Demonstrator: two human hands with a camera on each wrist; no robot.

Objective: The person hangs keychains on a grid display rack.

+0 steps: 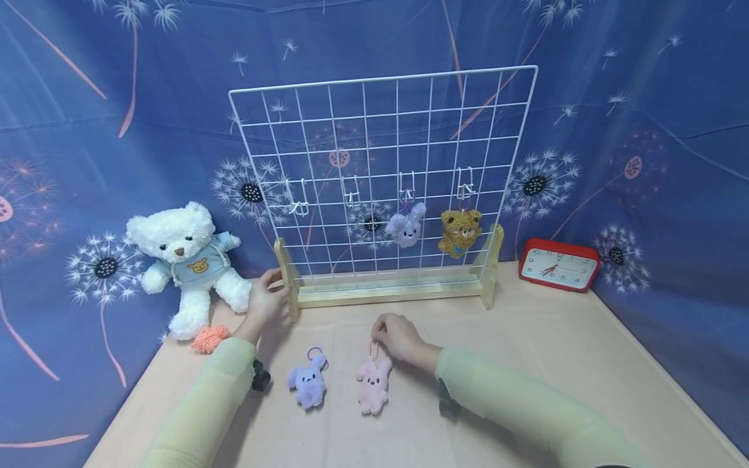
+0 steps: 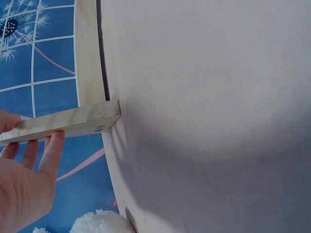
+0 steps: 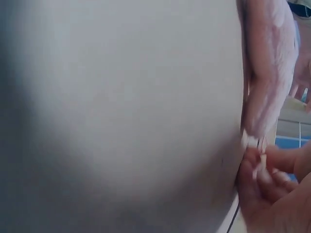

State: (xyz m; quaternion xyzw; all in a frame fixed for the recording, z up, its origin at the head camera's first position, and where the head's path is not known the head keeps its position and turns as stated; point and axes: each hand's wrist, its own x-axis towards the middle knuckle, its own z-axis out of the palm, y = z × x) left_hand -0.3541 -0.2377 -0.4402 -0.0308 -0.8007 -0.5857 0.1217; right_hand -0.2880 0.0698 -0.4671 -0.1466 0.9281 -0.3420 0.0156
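Note:
My left hand (image 1: 268, 300) grips the left wooden end post (image 1: 285, 260) of the white wire grid rack; in the left wrist view, thumb and fingers lie on opposite faces of the post (image 2: 73, 120). My right hand (image 1: 404, 338) pinches the loop of a pink plush bunny keychain (image 1: 372, 388), which lies on the table before the rack. In the right wrist view the pink plush (image 3: 269, 63) is seen close up, beyond the fingertips. A lavender plush bunny keychain (image 1: 308, 387) with a ring lies to its left.
A lavender plush (image 1: 406, 229) and a brown bear plush (image 1: 459, 234) hang from the grid's right-hand hooks. Two hooks at left carry nothing. A white teddy bear (image 1: 201, 268) and an orange yarn bundle (image 1: 210, 338) are at left, a red clock (image 1: 558, 265) at right.

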